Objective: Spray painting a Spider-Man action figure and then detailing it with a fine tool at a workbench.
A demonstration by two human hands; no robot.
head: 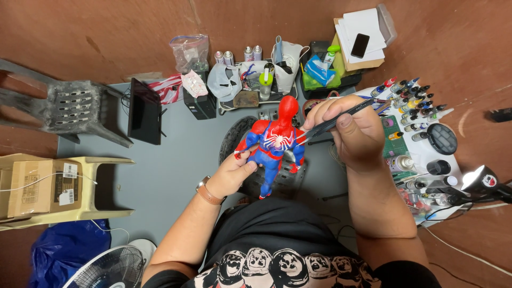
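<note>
Left hand (230, 173) grips red-blue figure (274, 141); right hand (349, 130) holds brush (333, 121).

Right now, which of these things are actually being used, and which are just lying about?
In use: red-and-blue figure in left hand; thin brush in right hand; paint bottles.

Lying about: black phone, grey plastic chair, cardboard box, fan.

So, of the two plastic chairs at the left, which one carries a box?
The pale beige chair, nearer the fan, carries the cardboard box. The grey chair beside the dark screen carries nothing.
</note>
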